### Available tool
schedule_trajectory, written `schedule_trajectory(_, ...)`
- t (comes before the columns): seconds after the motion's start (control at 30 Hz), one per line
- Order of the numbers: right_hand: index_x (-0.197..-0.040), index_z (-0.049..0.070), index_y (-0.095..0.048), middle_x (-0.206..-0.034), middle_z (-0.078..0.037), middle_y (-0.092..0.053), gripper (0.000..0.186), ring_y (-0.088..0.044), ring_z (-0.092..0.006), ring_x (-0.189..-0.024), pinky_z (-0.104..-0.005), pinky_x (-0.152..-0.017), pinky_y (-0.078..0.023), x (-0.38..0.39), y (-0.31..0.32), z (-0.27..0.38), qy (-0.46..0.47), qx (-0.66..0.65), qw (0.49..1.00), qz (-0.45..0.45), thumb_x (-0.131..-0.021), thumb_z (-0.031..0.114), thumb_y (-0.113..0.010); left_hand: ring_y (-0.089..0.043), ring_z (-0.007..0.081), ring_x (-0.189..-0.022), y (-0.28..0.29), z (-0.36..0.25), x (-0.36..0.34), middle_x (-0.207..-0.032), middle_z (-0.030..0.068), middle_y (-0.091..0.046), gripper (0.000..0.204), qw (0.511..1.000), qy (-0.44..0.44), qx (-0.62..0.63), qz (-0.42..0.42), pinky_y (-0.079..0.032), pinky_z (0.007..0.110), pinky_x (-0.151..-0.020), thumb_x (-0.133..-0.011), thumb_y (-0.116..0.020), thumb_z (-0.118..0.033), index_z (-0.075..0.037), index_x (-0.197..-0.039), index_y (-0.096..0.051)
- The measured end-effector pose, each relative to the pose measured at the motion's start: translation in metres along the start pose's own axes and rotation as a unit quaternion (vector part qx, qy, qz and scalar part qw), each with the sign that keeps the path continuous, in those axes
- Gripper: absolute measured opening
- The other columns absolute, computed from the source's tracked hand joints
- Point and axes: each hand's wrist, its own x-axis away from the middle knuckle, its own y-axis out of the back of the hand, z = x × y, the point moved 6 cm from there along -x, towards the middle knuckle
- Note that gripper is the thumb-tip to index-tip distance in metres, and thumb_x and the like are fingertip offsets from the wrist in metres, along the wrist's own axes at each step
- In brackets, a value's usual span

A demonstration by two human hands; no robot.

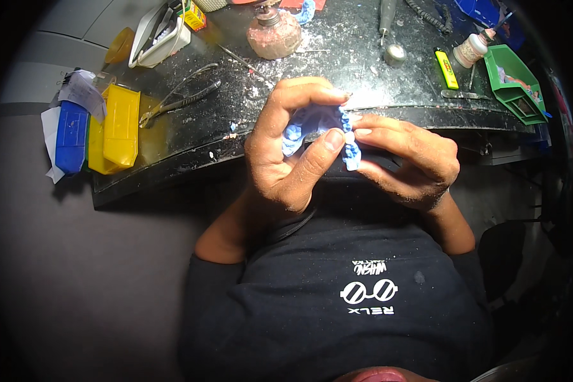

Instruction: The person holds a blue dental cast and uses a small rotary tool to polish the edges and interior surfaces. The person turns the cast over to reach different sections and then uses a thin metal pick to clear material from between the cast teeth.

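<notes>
— What did the hands hold?
— Both were on a blue tooth mould (318, 130), up close to the person, just in front of the tabletop (337, 89) edge. The left hand (290, 149) was curled tight around it, thumb pressed on its front. The right hand (404, 159) pinched its right side with the fingertips (363, 132).

— What lay behind them?
— The dark tabletop was dusty white. A pair of pliers (178, 102) lay to the left, next to yellow bins (118, 127) and a blue bin (71, 137).

— And farther back?
— A pink glass burner (274, 32) stood at the back. Off to the right were a yellow lighter (446, 68), a small white bottle (472, 48) and a green bin (514, 83).
</notes>
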Motion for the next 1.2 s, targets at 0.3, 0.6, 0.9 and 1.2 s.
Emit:
schedule_trajectory(0.3, -0.108, -0.005, -0.075, -0.106, -0.02, -0.078, 0.038, -0.078, -0.0305, -0.098, -0.0346, -0.083, -0.063, -0.001, 0.0, 0.0, 0.005, 0.0, 1.0, 0.006, -0.074, 0.001, -0.089, -0.056, 0.0153, -0.112, 0.0, 0.0, 0.001, -0.127, 0.0129, -0.056, 0.033, 1.0, 0.01, 0.01, -0.01, -0.045, 0.031, -0.102, -0.095, -0.063, 0.002, 0.002, -0.127, -0.058)
schedule_trajectory(0.6, -0.107, -0.004, -0.074, -0.105, -0.018, -0.078, 0.038, -0.078, -0.029, -0.096, -0.0336, -0.081, -0.063, -0.001, -0.001, 0.004, 0.001, 0.014, 1.0, -0.009, -0.074, 0.005, -0.091, -0.058, 0.0159, -0.112, 0.004, 0.011, 0.002, -0.126, 0.0136, -0.058, 0.036, 0.998, 0.012, 0.069, -0.005, -0.045, 0.031, -0.102, -0.094, -0.062, 0.001, 0.003, -0.129, -0.055)
schedule_trajectory(0.9, -0.108, 0.004, -0.075, -0.106, -0.014, -0.078, 0.041, -0.076, -0.0233, -0.09, -0.031, -0.073, -0.058, -0.006, 0.003, 0.019, 0.072, 0.1, 0.992, -0.037, -0.072, 0.012, -0.093, -0.061, 0.0284, -0.11, -0.005, 0.042, -0.003, -0.119, 0.0218, -0.06, 0.036, 0.798, 0.16, 0.577, 0.068, -0.051, 0.041, -0.096, -0.099, -0.058, -0.015, 0.003, -0.13, -0.053)
schedule_trajectory(1.2, -0.109, 0.008, -0.077, -0.113, -0.009, -0.076, 0.048, -0.068, -0.0234, -0.096, -0.0348, -0.085, -0.053, -0.024, 0.004, 0.023, 0.048, 0.157, 0.986, -0.01, -0.064, 0.012, -0.094, -0.064, 0.0311, -0.1, -0.023, 0.048, 0.002, -0.113, 0.0209, -0.062, 0.041, 0.724, 0.243, 0.642, 0.061, -0.053, 0.045, -0.091, -0.105, -0.053, -0.035, -0.001, -0.128, -0.05)
